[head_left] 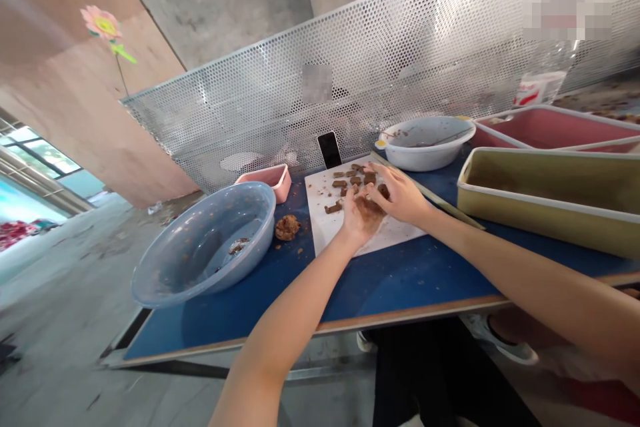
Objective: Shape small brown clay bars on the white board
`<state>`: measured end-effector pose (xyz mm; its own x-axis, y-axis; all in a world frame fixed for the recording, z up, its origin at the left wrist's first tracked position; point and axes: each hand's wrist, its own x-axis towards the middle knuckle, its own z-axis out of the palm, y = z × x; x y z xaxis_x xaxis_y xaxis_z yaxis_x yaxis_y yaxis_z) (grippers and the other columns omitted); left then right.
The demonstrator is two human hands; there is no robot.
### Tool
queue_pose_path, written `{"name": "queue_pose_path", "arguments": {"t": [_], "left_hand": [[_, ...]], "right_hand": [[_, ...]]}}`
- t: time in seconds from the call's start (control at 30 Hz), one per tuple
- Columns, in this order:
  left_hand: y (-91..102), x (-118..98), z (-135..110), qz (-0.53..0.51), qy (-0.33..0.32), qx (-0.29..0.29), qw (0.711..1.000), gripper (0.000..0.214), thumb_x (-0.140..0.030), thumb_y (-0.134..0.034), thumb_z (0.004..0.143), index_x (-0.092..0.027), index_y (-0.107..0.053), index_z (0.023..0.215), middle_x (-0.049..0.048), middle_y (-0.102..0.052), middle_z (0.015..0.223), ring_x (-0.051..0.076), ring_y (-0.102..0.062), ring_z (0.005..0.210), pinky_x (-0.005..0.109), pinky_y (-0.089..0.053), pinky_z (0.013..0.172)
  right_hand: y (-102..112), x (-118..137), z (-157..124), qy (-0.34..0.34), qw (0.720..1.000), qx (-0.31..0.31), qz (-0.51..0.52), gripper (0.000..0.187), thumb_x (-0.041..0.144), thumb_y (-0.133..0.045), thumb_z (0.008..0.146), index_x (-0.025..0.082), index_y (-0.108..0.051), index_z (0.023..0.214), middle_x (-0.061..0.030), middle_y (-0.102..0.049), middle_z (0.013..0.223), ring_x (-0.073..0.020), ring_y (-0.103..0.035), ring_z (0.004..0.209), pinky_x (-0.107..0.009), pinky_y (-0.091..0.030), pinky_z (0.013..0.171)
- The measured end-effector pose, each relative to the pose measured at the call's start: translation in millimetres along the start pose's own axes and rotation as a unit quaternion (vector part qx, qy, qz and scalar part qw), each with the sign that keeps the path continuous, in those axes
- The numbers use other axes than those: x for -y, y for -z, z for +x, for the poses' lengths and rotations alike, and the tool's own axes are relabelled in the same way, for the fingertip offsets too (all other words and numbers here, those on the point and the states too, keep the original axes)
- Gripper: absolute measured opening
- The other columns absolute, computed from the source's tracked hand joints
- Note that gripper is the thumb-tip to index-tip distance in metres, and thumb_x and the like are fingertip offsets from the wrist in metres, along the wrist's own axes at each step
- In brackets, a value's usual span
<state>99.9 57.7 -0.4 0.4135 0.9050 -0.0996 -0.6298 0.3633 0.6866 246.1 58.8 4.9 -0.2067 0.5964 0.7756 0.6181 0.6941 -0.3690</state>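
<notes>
Distributed mainly over the far half of the white board [325,233]: short brown pieces [339,184], separate or just beside one another. Above the middle of the white board: left hand [363,217], palm turned upward and smeared with brown, thumb raised, remaining fingers largely covered; grip impossible to tell. Close against it, over the right half of the white board: right hand [400,193], back upward, fingers bent and slightly apart near the brown pieces; perhaps in contact with one of them, though too much concealed to tell pinching from mere touching.

Beneath the white board: blue tabletop [400,280]. Near its left edge: rough brown lump [287,227]; farther left, translucent blue basin [165,267] with a little dark matter [239,245] inside. Beyond its far left corner: small pink box [274,180]. Directly behind it: upright phone [329,149] and, farther back, perforated metal panel [240,107]. Along its right side: narrow stick [453,205], set obliquely. Behind its far right corner: white basin [430,157]. Well to its right: olive trough [530,213], with pink trough [575,127] and clear bottle [543,83] farther back.
</notes>
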Motion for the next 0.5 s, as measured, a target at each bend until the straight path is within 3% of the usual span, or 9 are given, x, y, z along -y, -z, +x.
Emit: {"name": "queue_pose_path", "arguments": {"t": [0.07, 0.2, 0.37, 0.5], "left_hand": [[0.5, -0.3, 0.0, 0.007, 0.01, 0.011, 1.0, 0.041, -0.056, -0.054, 0.107, -0.02, -0.073, 0.111, 0.0112, -0.076, 0.097, 0.029, -0.075, 0.101, 0.04, -0.056, 0.093], [-0.5, -0.6, -1.7, 0.008, 0.032, 0.036, 0.999, 0.051, -0.056, -0.038, 0.113, -0.021, -0.074, 0.114, 0.0123, -0.078, 0.105, 0.03, -0.075, 0.103, 0.046, -0.057, 0.095], [-1.2, -0.3, -4.4, -0.019, 0.031, 0.067, 0.997, 0.057, -0.069, -0.042, 0.108, -0.023, -0.071, 0.123, 0.0137, -0.078, 0.104, 0.034, -0.074, 0.108, 0.055, -0.051, 0.106], [2.7, -3.3, -4.4, -0.045, 0.028, 0.074, 0.996, 0.055, -0.07, -0.046, 0.105, -0.022, -0.069, 0.123, 0.0157, -0.078, 0.112, 0.037, -0.074, 0.117, 0.059, -0.048, 0.112]], "right_hand": [[1.8, -0.9, -0.5, 0.01, 1.0, 0.019, 0.0, 0.056, 0.046, -0.055, 0.107, 0.023, -0.056, 0.158, -0.0129, -0.071, 0.151, -0.0356, -0.067, 0.142, -0.059, -0.054, 0.122], [0.7, -2.5, -1.3, -0.019, 0.999, 0.028, 0.03, 0.056, 0.043, -0.059, 0.107, 0.03, -0.055, 0.162, -0.0057, -0.08, 0.138, -0.0287, -0.081, 0.118, -0.05, -0.066, 0.109], [8.8, 0.4, 2.2, -0.108, 0.989, -0.074, 0.073, 0.06, 0.053, -0.072, 0.101, 0.032, -0.062, 0.156, -0.0039, -0.086, 0.11, -0.0297, -0.085, 0.094, -0.054, -0.069, 0.1], [18.1, 4.0, 6.7, -0.155, 0.971, -0.136, 0.124, 0.065, 0.06, -0.077, 0.097, 0.03, -0.063, 0.154, 0.0038, -0.076, 0.068, -0.0238, -0.073, 0.054, -0.048, -0.07, 0.071]]}}
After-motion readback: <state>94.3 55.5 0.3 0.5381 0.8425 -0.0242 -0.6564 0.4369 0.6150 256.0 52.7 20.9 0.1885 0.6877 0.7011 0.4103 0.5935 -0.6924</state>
